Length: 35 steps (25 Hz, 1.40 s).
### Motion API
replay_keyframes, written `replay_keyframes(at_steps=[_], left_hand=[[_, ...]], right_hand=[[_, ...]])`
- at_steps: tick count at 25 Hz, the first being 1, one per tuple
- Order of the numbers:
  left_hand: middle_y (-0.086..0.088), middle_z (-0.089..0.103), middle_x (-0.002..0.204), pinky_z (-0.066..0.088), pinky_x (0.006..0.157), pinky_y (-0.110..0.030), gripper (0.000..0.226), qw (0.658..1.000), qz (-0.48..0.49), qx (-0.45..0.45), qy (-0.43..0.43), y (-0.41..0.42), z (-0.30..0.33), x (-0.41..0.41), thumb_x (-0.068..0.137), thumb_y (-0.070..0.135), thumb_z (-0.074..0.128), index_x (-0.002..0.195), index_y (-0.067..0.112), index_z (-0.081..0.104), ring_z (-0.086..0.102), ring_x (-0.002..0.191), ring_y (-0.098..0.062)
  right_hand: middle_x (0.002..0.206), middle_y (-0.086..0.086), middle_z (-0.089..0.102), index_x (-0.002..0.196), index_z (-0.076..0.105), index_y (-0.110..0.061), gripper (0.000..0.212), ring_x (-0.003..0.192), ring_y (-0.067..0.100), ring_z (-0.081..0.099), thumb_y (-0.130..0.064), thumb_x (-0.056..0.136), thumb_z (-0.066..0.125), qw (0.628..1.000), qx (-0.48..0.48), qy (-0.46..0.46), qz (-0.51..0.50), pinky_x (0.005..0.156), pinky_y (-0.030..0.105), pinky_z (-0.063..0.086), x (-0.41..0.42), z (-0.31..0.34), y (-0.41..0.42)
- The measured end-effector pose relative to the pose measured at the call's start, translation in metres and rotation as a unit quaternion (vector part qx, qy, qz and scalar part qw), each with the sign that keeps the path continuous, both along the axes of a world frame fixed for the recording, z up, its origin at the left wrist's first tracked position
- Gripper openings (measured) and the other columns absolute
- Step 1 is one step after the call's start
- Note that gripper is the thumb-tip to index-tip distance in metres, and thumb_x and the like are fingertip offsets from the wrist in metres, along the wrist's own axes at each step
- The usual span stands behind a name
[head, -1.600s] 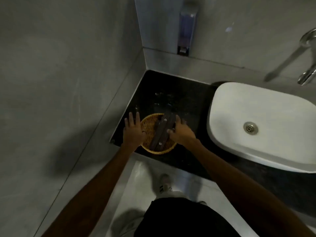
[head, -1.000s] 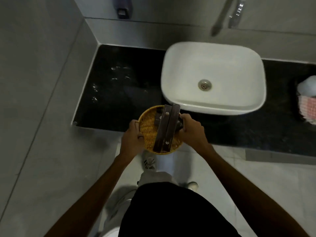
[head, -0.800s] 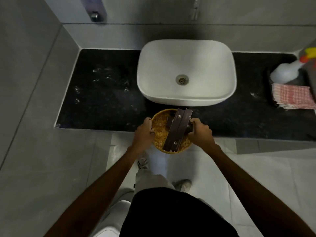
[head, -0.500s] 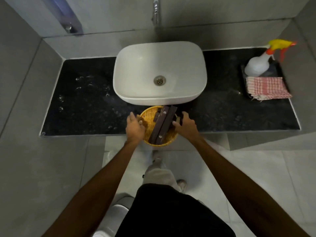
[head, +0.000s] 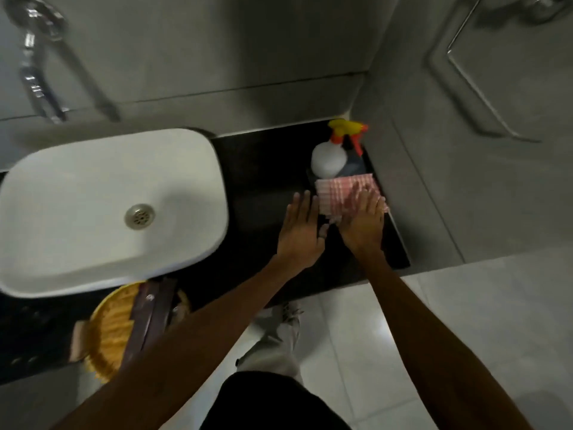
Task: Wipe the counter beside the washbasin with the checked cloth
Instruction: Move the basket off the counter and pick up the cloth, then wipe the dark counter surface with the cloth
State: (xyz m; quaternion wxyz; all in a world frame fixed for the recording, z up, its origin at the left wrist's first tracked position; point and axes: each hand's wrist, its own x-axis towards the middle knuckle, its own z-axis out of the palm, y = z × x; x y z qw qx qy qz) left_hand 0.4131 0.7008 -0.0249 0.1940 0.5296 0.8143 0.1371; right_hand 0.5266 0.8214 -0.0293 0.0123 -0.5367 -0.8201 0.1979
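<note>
At the far left a round yellow woven basket (head: 108,333) with dark brown wooden strips (head: 148,318) across it sits at the front edge of the black speckled stone desk (head: 257,169), just below the white rounded-rectangle ceramic washbasin (head: 93,193). Right of the basin, both hands are flat and released, fingers straight. The left hand (head: 300,231) hovers or rests on the dark desk, its fingertips beside the red-and-white checked folded cloth (head: 338,193). The right hand (head: 362,221) lies over the cloth's near right part, gripping nothing. Behind the cloth stands a white plastic spray bottle with a yellow and orange trigger (head: 331,156), against the grey wall corner.
</note>
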Motion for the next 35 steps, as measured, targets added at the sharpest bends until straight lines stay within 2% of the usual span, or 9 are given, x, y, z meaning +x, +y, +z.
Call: replay_keyframes(at_steps=[3,10,13,16,19,21,24,28,35], left_hand=[[-0.016,-0.007,0.175,0.001,0.134,-0.047,0.083,0.996,-0.029,-0.081,-0.025,0.09,-0.015,-0.011,0.106,0.038,0.045,0.165,0.005,-0.004,-0.01,0.162,-0.036],[-0.018,0.047,0.148,0.033,0.113,-0.044,0.052,0.993,0.028,-0.112,0.034,0.15,-0.043,-0.03,0.099,0.03,0.055,0.144,0.007,0.045,0.042,0.137,-0.038],[-0.021,0.049,0.14,0.035,0.104,-0.044,0.051,0.993,0.031,-0.11,0.017,0.158,-0.039,-0.039,0.088,0.04,0.067,0.126,0.008,0.057,0.043,0.131,-0.04],[-0.018,0.054,0.137,0.036,0.101,-0.04,0.05,0.995,0.024,-0.05,-0.085,0.146,-0.019,-0.049,0.081,0.051,0.062,0.107,0.009,0.069,0.046,0.129,-0.035],[-0.014,0.069,0.098,0.044,0.084,-0.037,0.045,0.935,0.074,0.043,-0.344,0.104,0.019,-0.06,0.068,0.045,0.055,0.091,0.008,0.068,0.059,0.092,-0.019],[-0.004,0.061,0.085,0.048,0.072,-0.034,0.019,0.88,0.15,0.072,-0.446,0.065,0.046,-0.071,0.068,0.023,0.058,0.086,0.019,0.059,0.057,0.079,-0.016],[-0.011,0.071,0.108,0.06,0.078,-0.034,0.035,0.793,0.26,0.184,-0.519,-0.036,0.077,-0.102,0.086,-0.002,0.057,0.117,0.011,0.065,0.068,0.098,-0.026],[-0.02,0.071,0.132,0.06,0.099,-0.048,0.043,0.629,0.363,0.312,-0.613,-0.208,0.118,-0.144,0.096,0.019,0.067,0.137,0.003,0.064,0.071,0.118,-0.034],[-0.017,0.077,0.115,0.064,0.064,-0.03,0.024,0.647,0.562,0.269,-0.439,-0.48,0.128,-0.169,0.098,0.001,0.061,0.118,0.01,0.071,0.077,0.085,-0.022]], right_hand=[[0.169,0.019,0.032,0.164,0.025,-0.006,0.066,0.157,0.035,0.033,-0.034,0.109,0.05,0.991,-0.119,0.051,-0.032,0.129,0.047,0.027,-0.006,-0.007,0.064],[0.153,0.021,0.052,0.15,0.048,-0.005,0.06,0.14,0.04,0.051,-0.039,0.101,0.06,0.986,-0.155,-0.01,-0.067,0.119,0.054,0.041,-0.021,-0.04,0.108],[0.123,0.019,0.07,0.107,0.074,-0.008,0.039,0.119,0.043,0.062,-0.044,0.095,0.063,0.993,-0.099,-0.017,-0.06,0.107,0.053,0.047,-0.023,-0.037,0.115],[0.08,0.017,0.068,0.072,0.064,-0.006,0.029,0.073,0.027,0.064,-0.03,0.089,0.063,0.978,-0.144,0.137,-0.059,0.07,0.036,0.051,-0.017,-0.01,0.103],[0.088,-0.004,0.071,0.103,0.071,-0.013,0.011,0.087,0.019,0.071,-0.009,0.093,0.069,0.942,-0.212,0.258,-0.045,0.066,0.015,0.056,-0.001,0.031,0.07],[0.104,-0.01,0.072,0.123,0.064,-0.017,0.037,0.104,0.014,0.074,-0.001,0.091,0.074,0.915,-0.237,0.326,-0.023,0.076,0.012,0.059,-0.004,0.063,0.042],[0.128,-0.001,0.07,0.141,0.057,-0.014,0.065,0.111,0.007,0.07,-0.009,0.083,0.086,0.883,-0.247,0.398,0.0,0.09,0.02,0.06,-0.037,0.104,-0.03],[0.126,0.002,0.071,0.141,0.056,-0.014,0.059,0.109,0.017,0.074,-0.006,0.087,0.08,0.777,-0.365,0.513,0.015,0.084,0.028,0.064,-0.115,0.131,-0.161],[0.113,0.007,0.071,0.123,0.062,-0.015,0.041,0.102,0.023,0.068,-0.002,0.085,0.056,0.811,-0.463,0.346,0.091,0.08,0.034,0.06,-0.227,0.114,-0.416]])
